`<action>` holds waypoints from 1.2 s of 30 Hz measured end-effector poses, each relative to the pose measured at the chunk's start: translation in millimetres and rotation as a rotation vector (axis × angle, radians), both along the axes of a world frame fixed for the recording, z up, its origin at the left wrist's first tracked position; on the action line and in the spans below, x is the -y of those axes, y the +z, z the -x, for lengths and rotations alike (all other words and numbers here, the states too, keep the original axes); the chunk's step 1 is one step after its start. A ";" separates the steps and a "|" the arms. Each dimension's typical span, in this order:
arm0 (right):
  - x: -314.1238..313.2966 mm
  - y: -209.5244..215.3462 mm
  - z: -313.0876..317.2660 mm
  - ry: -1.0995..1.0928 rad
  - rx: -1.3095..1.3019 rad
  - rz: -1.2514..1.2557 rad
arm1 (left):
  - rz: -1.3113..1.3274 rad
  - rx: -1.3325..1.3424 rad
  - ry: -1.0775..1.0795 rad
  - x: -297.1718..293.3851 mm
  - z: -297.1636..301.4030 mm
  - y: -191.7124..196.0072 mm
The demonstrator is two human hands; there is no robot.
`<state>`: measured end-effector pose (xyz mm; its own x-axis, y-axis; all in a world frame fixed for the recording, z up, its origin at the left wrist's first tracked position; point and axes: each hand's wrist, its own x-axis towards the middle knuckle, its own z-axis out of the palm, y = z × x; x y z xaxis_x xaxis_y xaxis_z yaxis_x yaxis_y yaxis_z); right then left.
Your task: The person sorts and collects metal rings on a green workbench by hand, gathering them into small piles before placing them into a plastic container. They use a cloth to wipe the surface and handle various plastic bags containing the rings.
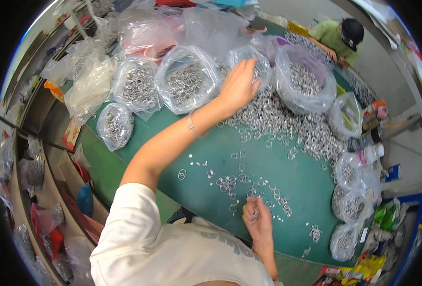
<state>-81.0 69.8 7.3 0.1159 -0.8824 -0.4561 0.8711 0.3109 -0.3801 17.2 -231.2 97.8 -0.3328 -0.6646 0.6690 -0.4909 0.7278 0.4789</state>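
Note:
My left arm stretches across the table. My left hand (240, 87) is over the clear plastic bag (264, 76) at the back, its fingers extended and the thumb apart; nothing shows in it, though its palm side is hidden. Near the front edge, my right hand (258, 220) is closed on small silvery metal rings, some showing at its fingers. Loose metal rings (243, 178) and tiny white bits lie scattered just beyond it. A large heap of metal rings (287, 117) spreads to the right of my left hand.
Open bags of rings (184, 86) line the back of the green table (172, 138). Smaller ring bags (344, 240) stand along the right edge, near a plastic bottle (373, 151). A person in green (328, 35) works at the far right. Shelves (53, 190) stand at left.

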 end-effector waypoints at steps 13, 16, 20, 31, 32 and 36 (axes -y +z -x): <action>6.4 31.0 -28.7 -0.301 -0.494 0.201 | -2.243 -1.103 -0.690 -224.1 -26.6 -92.2; 5.2 26.4 -31.6 -0.354 -0.924 0.430 | -2.200 -1.210 -0.634 -233.9 -15.1 -92.4; 1.6 30.9 -24.3 -0.555 -1.006 0.560 | -2.139 -1.417 -1.017 -229.2 -15.0 -106.7; -16.3 18.6 -23.0 -0.385 -1.367 0.258 | -1.847 -1.327 -0.548 -207.6 -56.7 -86.1; -18.0 17.4 -23.5 -0.378 -1.379 0.244 | -1.789 -1.332 -0.512 -204.4 -65.4 -88.1; -17.5 5.9 -22.6 -0.354 -1.354 0.219 | -1.532 -1.421 -0.258 -192.5 -105.3 -88.5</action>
